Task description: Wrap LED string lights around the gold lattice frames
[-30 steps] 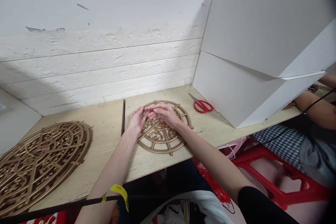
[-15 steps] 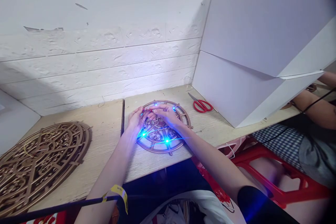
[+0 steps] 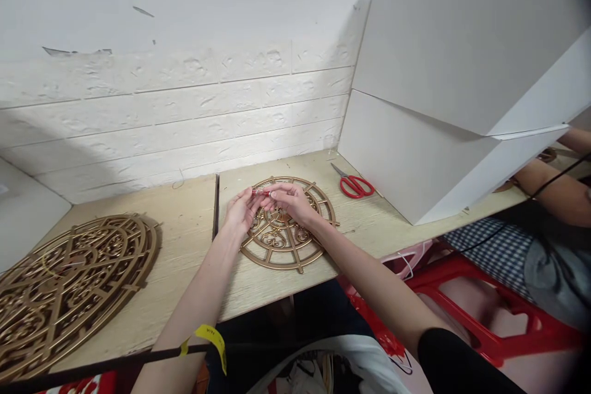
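Observation:
Over the round gold openwork panel [image 3: 286, 266], my left hand [image 3: 238, 209] and my right hand [image 3: 292, 202] are close together. A small red and shiny piece [image 3: 261, 192] is pinched between their fingertips. Its kind is too small to make out. The panel lies flat on the wooden table, its ribs and scrollwork showing below my fingers. My hands cover the panel's upper left part, and no lights glow on it.
Red-handled scissors [image 3: 355, 186] lie right of the panel, against a large white box [image 3: 388, 154]. At left is a stack of similar gold panels [image 3: 148, 246]. Another person's arm [image 3: 551, 188] shows beyond the box, above a red plastic stool [image 3: 466, 326].
The bright blue lights on the panel have gone out, and the blue glow on my hands and wall is gone. My hands have barely moved.

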### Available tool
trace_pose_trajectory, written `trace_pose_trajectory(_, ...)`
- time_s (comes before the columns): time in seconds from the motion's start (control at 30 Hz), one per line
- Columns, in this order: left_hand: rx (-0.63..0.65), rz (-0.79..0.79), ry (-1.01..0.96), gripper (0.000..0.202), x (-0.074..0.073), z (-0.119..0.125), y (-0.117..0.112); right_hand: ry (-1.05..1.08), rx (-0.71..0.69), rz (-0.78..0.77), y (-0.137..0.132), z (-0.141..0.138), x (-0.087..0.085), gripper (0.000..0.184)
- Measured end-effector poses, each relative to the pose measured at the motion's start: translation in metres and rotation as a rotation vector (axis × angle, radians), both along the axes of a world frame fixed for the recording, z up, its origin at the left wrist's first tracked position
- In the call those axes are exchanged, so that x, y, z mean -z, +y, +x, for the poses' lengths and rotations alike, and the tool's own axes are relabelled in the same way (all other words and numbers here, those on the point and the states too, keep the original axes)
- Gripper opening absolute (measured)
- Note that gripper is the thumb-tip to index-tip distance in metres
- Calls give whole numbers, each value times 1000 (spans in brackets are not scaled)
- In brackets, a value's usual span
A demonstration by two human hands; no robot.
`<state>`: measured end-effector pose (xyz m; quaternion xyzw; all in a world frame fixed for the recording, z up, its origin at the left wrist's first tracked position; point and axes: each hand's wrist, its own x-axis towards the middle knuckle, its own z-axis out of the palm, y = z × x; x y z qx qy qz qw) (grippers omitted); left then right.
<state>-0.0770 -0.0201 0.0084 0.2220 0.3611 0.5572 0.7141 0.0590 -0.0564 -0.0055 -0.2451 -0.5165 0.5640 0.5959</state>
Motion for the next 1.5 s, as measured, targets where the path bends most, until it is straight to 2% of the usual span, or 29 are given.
trace_pose_trajectory(0.7, 11, 12, 8, 18, 2, 0, 1, -50, -17, 14, -2, 2, -1, 25)
trace_pose_trajectory(0.97, 16, 22, 8, 13, 6, -1, 3, -57, 7, -17, -4, 4, -4, 24)
trace_pose_trajectory(1.5, 17, -2, 14, 15, 2, 0, 1, 6, 15, -49, -4, 2, -9, 21)
